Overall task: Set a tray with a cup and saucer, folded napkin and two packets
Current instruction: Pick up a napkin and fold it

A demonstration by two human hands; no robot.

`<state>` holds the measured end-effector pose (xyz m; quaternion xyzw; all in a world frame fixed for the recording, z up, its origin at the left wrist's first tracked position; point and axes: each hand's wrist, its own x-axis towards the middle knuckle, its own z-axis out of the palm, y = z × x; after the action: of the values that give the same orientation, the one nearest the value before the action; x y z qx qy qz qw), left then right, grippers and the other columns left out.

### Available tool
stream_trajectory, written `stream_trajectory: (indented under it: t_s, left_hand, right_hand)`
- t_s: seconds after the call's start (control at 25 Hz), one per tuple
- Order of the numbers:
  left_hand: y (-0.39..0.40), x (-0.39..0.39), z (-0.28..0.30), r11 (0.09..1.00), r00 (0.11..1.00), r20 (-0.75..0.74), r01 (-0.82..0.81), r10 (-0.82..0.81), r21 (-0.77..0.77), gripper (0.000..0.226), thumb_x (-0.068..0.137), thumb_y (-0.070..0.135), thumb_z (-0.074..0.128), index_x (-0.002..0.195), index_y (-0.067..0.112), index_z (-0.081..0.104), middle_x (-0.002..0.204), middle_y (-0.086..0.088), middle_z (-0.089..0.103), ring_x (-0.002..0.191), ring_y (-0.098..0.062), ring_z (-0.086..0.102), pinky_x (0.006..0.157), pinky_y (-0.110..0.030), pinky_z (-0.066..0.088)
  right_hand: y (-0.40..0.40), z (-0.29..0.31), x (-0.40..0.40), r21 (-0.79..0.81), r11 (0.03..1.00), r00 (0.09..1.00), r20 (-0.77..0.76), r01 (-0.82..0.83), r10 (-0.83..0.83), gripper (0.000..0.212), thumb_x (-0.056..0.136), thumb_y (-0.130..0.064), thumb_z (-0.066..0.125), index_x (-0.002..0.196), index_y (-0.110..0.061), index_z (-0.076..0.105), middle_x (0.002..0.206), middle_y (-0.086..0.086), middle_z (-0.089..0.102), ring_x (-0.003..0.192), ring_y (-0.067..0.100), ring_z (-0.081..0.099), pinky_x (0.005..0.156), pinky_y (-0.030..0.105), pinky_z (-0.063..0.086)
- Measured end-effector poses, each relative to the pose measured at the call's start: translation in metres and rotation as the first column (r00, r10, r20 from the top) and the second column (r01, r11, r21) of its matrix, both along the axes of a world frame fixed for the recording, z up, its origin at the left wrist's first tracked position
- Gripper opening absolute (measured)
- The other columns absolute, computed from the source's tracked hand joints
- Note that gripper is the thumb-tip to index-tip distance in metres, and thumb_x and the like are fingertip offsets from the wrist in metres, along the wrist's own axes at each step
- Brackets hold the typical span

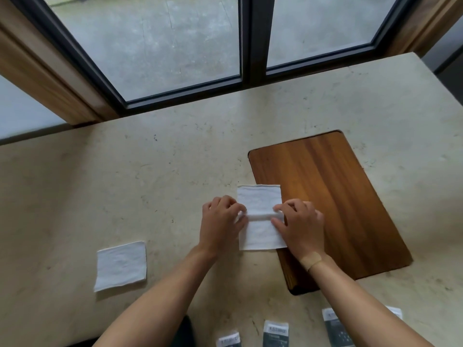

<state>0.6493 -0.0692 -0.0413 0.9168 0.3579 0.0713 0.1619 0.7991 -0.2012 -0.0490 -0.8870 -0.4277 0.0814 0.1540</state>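
A white cloth napkin lies across the left edge of the wooden tray. My left hand pinches its left side and my right hand pinches its right side, raising a fold ridge across the middle. Several grey and white packets lie along the near table edge, one partly hidden under my right forearm. No cup or saucer is in view.
A second folded white napkin lies on the beige stone table to the left. A dark-framed window runs along the far edge. The table ends at the right, past the tray.
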Motion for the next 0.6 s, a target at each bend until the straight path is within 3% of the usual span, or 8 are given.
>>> stream_trajectory:
  t_s: [0.2, 0.32, 0.52, 0.6]
  left_hand:
    - [-0.001, 0.002, 0.001, 1.000, 1.000, -0.001, -0.007, 0.007, -0.021, 0.008, 0.086, 0.029, 0.068, 0.087, 0.022, 0.070, 0.097, 0.004, 0.062, 0.090, -0.014, 0.053, 0.081, -0.026, 0.033]
    - [-0.003, 0.001, 0.008, 0.999, 0.999, 0.036, 0.001, 0.001, -0.050, 0.005, 0.084, 0.021, 0.070, 0.084, 0.016, 0.071, 0.097, -0.001, 0.065, 0.087, -0.015, 0.057, 0.074, -0.027, 0.044]
    - [-0.009, -0.012, 0.027, 0.968, 0.982, 0.169, -0.034, 0.078, -0.250, 0.004, 0.084, 0.014, 0.065, 0.087, 0.013, 0.067, 0.100, -0.002, 0.068, 0.091, -0.019, 0.060, 0.079, -0.035, 0.049]
    - [-0.012, -0.021, 0.035, 0.950, 0.979, 0.179, -0.042, 0.102, -0.310, 0.007, 0.088, 0.019, 0.062, 0.092, 0.015, 0.065, 0.098, 0.000, 0.070, 0.090, -0.017, 0.062, 0.079, -0.031, 0.049]
  right_hand:
    - [0.003, 0.006, -0.002, -0.005, 0.999, 0.999, -0.037, 0.038, -0.038, 0.009, 0.081, -0.033, 0.071, 0.084, -0.025, 0.068, 0.093, -0.002, 0.064, 0.089, 0.019, 0.055, 0.075, 0.035, 0.044]
    - [0.000, 0.012, -0.003, -0.017, 0.998, 0.992, -0.112, 0.060, -0.061, 0.006, 0.084, -0.032, 0.067, 0.085, -0.027, 0.066, 0.095, -0.005, 0.064, 0.094, 0.019, 0.054, 0.077, 0.037, 0.046]
    - [-0.010, 0.023, -0.012, 0.000, 0.996, 0.967, -0.243, 0.084, -0.081, 0.016, 0.088, -0.045, 0.060, 0.093, -0.030, 0.063, 0.094, -0.005, 0.065, 0.092, 0.014, 0.055, 0.078, 0.034, 0.044]
    - [-0.014, 0.030, -0.018, 0.017, 0.996, 0.953, -0.292, 0.093, -0.084, 0.016, 0.089, -0.048, 0.057, 0.094, -0.033, 0.059, 0.096, -0.006, 0.065, 0.087, 0.013, 0.056, 0.081, 0.036, 0.049]
